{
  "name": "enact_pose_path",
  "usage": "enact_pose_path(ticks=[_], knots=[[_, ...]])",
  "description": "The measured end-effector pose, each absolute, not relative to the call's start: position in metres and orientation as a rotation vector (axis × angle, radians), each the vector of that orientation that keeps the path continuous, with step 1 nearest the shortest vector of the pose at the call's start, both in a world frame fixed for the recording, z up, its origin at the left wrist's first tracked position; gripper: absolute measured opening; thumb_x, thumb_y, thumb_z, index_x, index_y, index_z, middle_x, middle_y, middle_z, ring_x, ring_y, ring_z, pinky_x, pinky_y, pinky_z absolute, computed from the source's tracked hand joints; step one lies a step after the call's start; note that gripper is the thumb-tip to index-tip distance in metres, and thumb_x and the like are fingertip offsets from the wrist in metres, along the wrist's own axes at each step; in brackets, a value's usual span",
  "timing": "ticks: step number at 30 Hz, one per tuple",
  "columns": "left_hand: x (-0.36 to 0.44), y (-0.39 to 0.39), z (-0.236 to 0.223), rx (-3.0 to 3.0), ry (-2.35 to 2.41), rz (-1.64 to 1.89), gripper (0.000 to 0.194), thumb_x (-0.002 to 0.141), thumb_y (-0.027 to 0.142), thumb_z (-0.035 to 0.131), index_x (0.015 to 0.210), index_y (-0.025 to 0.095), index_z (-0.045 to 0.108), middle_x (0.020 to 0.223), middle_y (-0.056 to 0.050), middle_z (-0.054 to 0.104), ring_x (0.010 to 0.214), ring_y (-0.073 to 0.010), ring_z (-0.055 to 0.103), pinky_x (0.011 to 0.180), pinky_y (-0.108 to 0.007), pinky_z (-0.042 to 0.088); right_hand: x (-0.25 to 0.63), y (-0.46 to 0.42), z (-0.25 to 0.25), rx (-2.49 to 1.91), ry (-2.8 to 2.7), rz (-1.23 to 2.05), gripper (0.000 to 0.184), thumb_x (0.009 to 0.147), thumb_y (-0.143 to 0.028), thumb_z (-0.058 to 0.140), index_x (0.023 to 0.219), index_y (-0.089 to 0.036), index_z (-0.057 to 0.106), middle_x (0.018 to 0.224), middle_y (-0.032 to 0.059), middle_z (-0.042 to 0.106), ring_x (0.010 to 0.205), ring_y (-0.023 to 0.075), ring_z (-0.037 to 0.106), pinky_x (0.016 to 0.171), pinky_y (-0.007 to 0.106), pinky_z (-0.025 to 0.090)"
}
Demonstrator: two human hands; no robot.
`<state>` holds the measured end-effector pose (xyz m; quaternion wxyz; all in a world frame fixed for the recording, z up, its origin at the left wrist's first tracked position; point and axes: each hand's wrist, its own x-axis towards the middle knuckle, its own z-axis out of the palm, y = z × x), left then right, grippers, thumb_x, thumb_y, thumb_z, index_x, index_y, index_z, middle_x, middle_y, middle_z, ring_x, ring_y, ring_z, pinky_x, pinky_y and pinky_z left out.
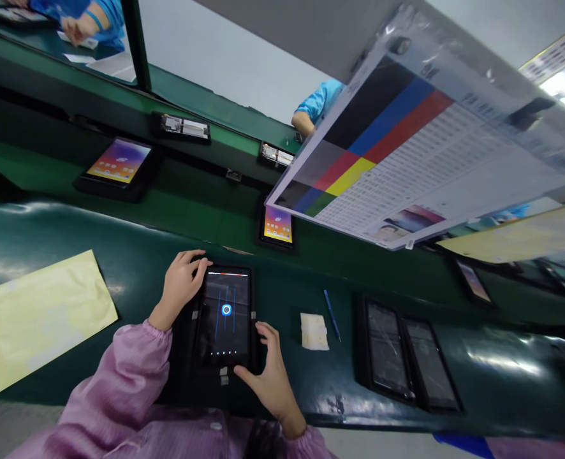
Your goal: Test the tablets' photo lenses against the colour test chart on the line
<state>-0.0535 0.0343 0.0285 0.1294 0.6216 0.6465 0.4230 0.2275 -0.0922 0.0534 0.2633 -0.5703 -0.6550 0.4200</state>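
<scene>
A black tablet (pixel 225 315) lies on the dark green bench in front of me, its dark screen showing blue lines and a round blue-and-white mark. My left hand (pixel 182 280) grips its upper left corner, fingers curled over the edge. My right hand (pixel 270 370) rests at its lower right corner, thumb under the bottom edge and fingers against the side. Both pink sleeves reach in from the bottom.
A yellow sheet (pixel 43 312) lies at left. A white cloth (pixel 314 331) and a blue pen (pixel 331 313) sit right of the tablet, then two dark tablets (pixel 409 360). Lit tablets (pixel 118 162) ride the conveyor behind. A colour chart (pixel 407 153) hangs overhead. Co-workers in blue sit opposite.
</scene>
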Motion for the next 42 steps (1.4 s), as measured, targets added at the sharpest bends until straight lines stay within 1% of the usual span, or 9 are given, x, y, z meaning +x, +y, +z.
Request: enact_pose_path(ticks=[5, 13, 18, 24, 27, 30, 32, 36, 42], knots=[[-0.051, 0.029, 0.029, 1.912, 1.859, 1.167, 0.043, 0.105, 0.043, 0.044, 0.097, 0.028, 0.083, 0.121, -0.007, 0.076, 0.112, -0.0333, 0.064, 0.095, -0.051, 0.054, 0.225, -0.092, 0.053, -1.558, -1.786, 1.132, 0.079, 0.075, -0.022, 0.082, 0.141, -0.027, 0.040, 0.148, 0.0115, 0.038, 0.142, 0.0322, 0.039, 0.119, 0.053, 0.036], [-0.042, 0.007, 0.030, 2.008, 1.851, 1.033, 0.041, 0.103, 0.039, 0.045, 0.128, 0.022, 0.072, 0.142, -0.015, 0.062, 0.122, -0.0388, 0.059, 0.100, -0.057, 0.051, 0.224, -0.097, 0.050, -1.573, -1.797, 1.114, 0.083, 0.076, -0.030, 0.086, 0.144, -0.028, 0.040, 0.149, 0.0120, 0.038, 0.143, 0.0342, 0.038, 0.122, 0.055, 0.033], [-0.038, 0.012, 0.037, 2.010, 1.855, 1.005, 0.040, 0.105, 0.036, 0.040, 0.122, 0.020, 0.072, 0.129, -0.016, 0.066, 0.117, -0.0373, 0.060, 0.100, -0.055, 0.050, 0.224, -0.099, 0.042, -1.598, -1.818, 1.071, 0.085, 0.077, -0.029, 0.087, 0.147, -0.027, 0.039, 0.151, 0.0133, 0.037, 0.146, 0.0343, 0.036, 0.124, 0.055, 0.031], [-0.034, 0.015, 0.040, 1.983, 1.859, 0.996, 0.036, 0.105, 0.032, 0.038, 0.104, 0.018, 0.071, 0.115, -0.016, 0.068, 0.113, -0.0359, 0.062, 0.099, -0.053, 0.050, 0.226, -0.103, 0.036, -1.617, -1.827, 1.066, 0.096, 0.068, -0.031, 0.096, 0.147, -0.027, 0.042, 0.153, 0.0128, 0.037, 0.145, 0.0360, 0.038, 0.124, 0.056, 0.031], [-0.032, 0.009, 0.039, 1.960, 1.866, 0.992, 0.035, 0.105, 0.032, 0.039, 0.109, 0.015, 0.069, 0.130, -0.020, 0.065, 0.122, -0.0381, 0.060, 0.102, -0.054, 0.048, 0.226, -0.107, 0.037, -1.602, -1.803, 1.069, 0.093, 0.070, -0.033, 0.096, 0.146, -0.028, 0.043, 0.154, 0.0125, 0.038, 0.146, 0.0358, 0.038, 0.124, 0.056, 0.030], [-0.028, 0.001, 0.038, 1.926, 1.877, 0.989, 0.033, 0.105, 0.034, 0.042, 0.117, 0.015, 0.066, 0.155, -0.021, 0.050, 0.130, -0.0412, 0.056, 0.103, -0.058, 0.047, 0.225, -0.108, 0.037, -1.585, -1.779, 1.072, 0.093, 0.070, -0.035, 0.096, 0.146, -0.028, 0.043, 0.154, 0.0121, 0.038, 0.146, 0.0350, 0.038, 0.125, 0.055, 0.030], [-0.024, 0.000, 0.037, 1.901, 1.876, 0.989, 0.034, 0.104, 0.034, 0.043, 0.118, 0.014, 0.066, 0.158, -0.022, 0.047, 0.131, -0.0435, 0.055, 0.104, -0.061, 0.046, 0.225, -0.109, 0.036, -1.584, -1.776, 1.081, 0.093, 0.070, -0.035, 0.096, 0.146, -0.028, 0.043, 0.154, 0.0125, 0.038, 0.146, 0.0346, 0.038, 0.125, 0.055, 0.029], [-0.018, 0.010, 0.038, 1.841, 1.856, 1.027, 0.036, 0.104, 0.034, 0.039, 0.104, 0.013, 0.069, 0.145, -0.024, 0.058, 0.138, -0.0441, 0.049, 0.112, -0.064, 0.039, 0.226, -0.111, 0.033, -1.586, -1.754, 1.078, 0.092, 0.069, -0.033, 0.096, 0.144, -0.027, 0.044, 0.154, 0.0126, 0.038, 0.145, 0.0339, 0.038, 0.124, 0.054, 0.029], [-0.026, 0.026, 0.052, 1.724, 1.742, 1.055, 0.042, 0.101, 0.035, 0.038, 0.086, 0.012, 0.069, 0.114, -0.026, 0.070, 0.135, -0.0433, 0.049, 0.120, -0.062, 0.030, 0.229, -0.115, 0.022, -1.507, -1.660, 1.074, 0.095, 0.066, -0.051, 0.097, 0.142, -0.027, 0.046, 0.152, 0.0125, 0.042, 0.143, 0.0358, 0.042, 0.122, 0.053, 0.033]])
